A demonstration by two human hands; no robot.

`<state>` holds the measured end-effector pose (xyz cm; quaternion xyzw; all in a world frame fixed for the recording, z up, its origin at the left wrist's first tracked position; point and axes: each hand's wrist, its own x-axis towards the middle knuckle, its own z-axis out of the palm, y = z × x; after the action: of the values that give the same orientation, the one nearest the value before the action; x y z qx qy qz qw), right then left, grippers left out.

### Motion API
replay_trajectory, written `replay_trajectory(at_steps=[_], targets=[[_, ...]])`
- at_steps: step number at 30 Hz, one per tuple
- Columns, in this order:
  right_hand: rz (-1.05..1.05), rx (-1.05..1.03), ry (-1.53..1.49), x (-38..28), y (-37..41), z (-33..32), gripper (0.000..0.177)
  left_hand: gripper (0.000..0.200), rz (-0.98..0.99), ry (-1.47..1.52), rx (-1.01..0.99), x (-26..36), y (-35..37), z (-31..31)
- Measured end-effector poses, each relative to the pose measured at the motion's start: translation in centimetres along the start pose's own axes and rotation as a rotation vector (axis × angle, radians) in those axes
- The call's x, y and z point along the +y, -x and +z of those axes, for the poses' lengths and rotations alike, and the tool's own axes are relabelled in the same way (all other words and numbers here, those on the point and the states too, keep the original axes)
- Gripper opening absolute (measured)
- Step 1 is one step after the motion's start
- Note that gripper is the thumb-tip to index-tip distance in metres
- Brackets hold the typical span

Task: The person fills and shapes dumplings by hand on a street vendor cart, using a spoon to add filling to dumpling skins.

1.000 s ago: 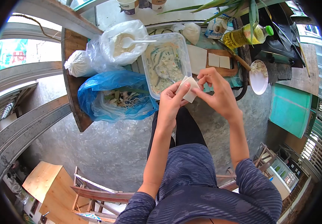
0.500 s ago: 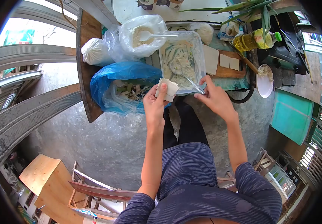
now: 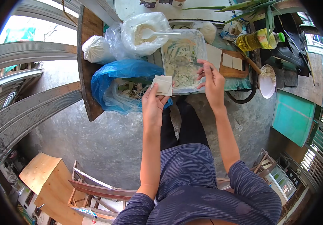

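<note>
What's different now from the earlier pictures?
Your right hand released the white square wrappers, took the metal spoon in the clear plastic tub, then moved forward, away from you. Your left hand still holds the wrappers; the yellow oil bottle hasn't visibly moved.

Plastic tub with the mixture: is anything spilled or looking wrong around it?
Nothing clearly stands out. The mixture is smeared inside the plastic tub, with no visible spill around it. The two pale squares on the wooden board look whole.

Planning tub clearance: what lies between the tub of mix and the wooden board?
A pale flat sheet lies between the tub and the wooden board; the head view shows it.
</note>
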<state>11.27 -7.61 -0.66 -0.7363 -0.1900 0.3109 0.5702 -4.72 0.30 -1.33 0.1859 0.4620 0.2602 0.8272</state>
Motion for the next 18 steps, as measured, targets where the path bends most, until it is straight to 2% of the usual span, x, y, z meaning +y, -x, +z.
replay_trajectory(at_steps=[3, 12, 18], targets=[[-0.210, -0.018, 0.314, -0.3, 0.1, -1.4, 0.028, 0.035, -0.006, -0.032, 0.002, 0.2, -0.1, 0.0], [-0.114, -0.086, 0.325, 0.2, 1.0, -3.1, 0.028, 0.033, 0.030, -0.112, 0.075, -0.5, -0.6, 0.4], [-0.247, -0.032, 0.387, 1.1, 1.5, -2.5, 0.026, 0.036, 0.041, -0.062, 0.070, -0.5, -0.7, 1.0]])
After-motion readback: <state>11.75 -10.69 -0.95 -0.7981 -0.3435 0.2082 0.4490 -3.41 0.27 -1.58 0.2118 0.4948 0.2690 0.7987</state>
